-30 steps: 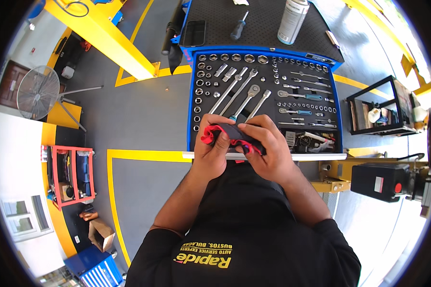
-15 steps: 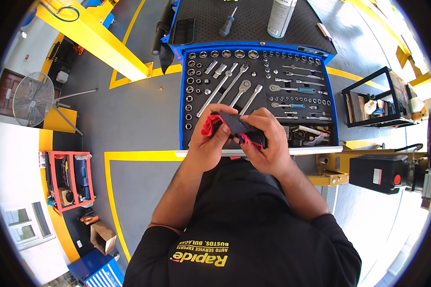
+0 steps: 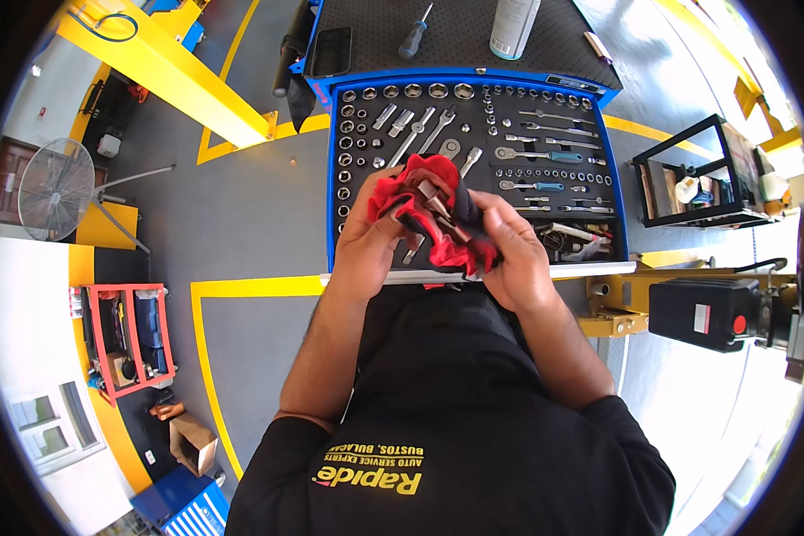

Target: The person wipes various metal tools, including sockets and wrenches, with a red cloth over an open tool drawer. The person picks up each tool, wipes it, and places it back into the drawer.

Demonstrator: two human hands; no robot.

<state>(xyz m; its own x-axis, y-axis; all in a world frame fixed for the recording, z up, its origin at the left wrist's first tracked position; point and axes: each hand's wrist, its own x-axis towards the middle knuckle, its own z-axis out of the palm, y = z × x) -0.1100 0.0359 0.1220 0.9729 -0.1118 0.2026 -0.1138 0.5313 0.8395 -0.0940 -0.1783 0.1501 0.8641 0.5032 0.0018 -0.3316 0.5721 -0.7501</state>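
Both hands hold a bunched red-and-black cloth (image 3: 413,174) above the front of an open tool drawer (image 3: 333,214). My left hand (image 3: 366,246) grips its left side, thumb on top. On the right edge, by the dark part of the cloth, my right hand (image 3: 516,250) is closed with its thumb over the fabric. In the cloth's folds shows a brownish, shiny piece (image 3: 436,201) that I cannot make out. Beneath, the drawer holds sockets (image 3: 438,91), ratchets (image 3: 536,155) and extension bars (image 3: 411,138) in dark foam; the hands and cloth hide some of them.
On the cabinet's dark top (image 3: 456,27) lie a phone (image 3: 332,51) and a screwdriver (image 3: 412,40), beside a spray can (image 3: 513,31). A yellow post (image 3: 179,76) rises at left. To the right are a black rack (image 3: 697,174) and a black motor unit (image 3: 697,314).
The cloth has been turned and opened out, so more red and the brownish piece inside now show. My hands have moved slightly apart.
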